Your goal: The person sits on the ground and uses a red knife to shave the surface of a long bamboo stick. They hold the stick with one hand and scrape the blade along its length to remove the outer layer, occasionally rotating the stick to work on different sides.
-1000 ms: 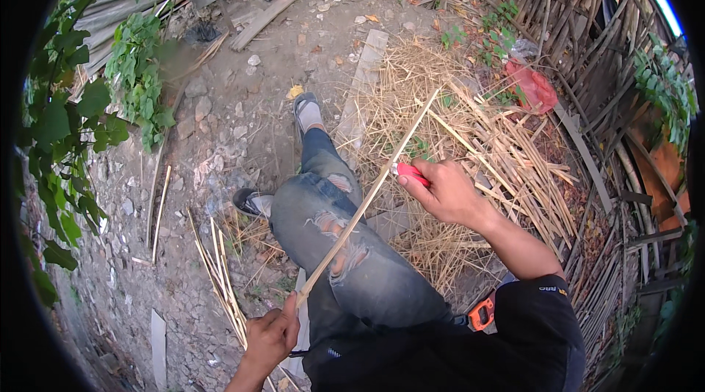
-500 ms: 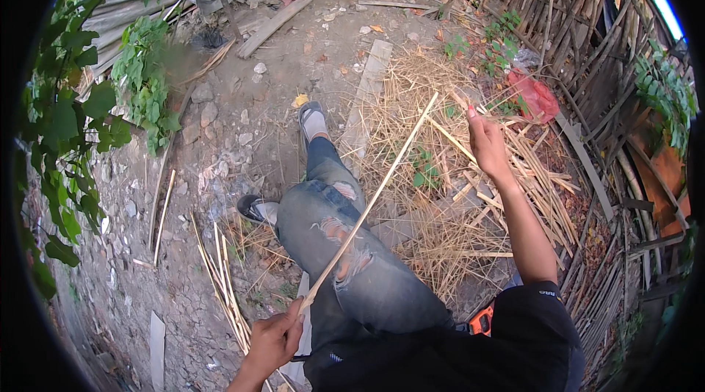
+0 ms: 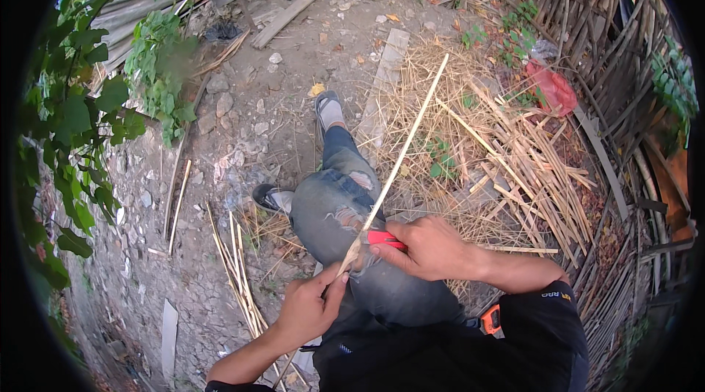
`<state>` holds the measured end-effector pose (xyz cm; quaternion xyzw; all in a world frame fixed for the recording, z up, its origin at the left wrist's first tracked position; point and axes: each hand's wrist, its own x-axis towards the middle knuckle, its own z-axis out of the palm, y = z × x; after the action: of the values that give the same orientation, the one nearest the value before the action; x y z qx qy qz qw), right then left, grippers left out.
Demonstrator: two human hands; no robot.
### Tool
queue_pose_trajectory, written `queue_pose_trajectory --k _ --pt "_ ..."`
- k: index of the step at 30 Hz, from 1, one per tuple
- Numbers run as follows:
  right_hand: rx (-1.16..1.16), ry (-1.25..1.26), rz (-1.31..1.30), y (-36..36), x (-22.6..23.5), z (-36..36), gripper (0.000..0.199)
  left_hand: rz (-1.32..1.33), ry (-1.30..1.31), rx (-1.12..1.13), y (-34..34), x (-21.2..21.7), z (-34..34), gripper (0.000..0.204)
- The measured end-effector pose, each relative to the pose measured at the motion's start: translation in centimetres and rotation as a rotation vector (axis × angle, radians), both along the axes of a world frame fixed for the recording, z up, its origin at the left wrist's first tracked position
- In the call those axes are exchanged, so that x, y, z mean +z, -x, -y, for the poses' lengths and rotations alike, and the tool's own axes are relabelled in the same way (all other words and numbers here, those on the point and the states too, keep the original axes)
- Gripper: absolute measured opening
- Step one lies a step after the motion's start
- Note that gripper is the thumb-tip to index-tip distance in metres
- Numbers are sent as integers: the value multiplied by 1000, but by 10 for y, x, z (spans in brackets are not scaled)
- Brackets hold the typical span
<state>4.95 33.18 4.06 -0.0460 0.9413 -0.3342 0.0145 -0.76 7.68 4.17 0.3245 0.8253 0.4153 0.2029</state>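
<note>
While over jeans [image 3: 316, 219], stick [image 3: 410, 136] near shavings [image 3: 474, 126]

The left hand [image 3: 312, 309], its fingers [image 3: 324, 282] curled closed, ends a left forearm [image 3: 246, 357] slanting up from below it. Near it, ahead and to the right, the right hand [image 3: 429, 247] is clenched, the right forearm [image 3: 510, 269] running nearly level.
</note>
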Motion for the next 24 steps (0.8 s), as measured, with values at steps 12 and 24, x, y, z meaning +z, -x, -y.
queue_pose_trajectory --k 12,24 --pt "-136 -90 -56 9 -10 -11 46 -67 34 -14 -2 -7 7 26" --pt "-231 -62 -137 29 -8 -33 42 -192 7 -19 -4 -15 14 27"
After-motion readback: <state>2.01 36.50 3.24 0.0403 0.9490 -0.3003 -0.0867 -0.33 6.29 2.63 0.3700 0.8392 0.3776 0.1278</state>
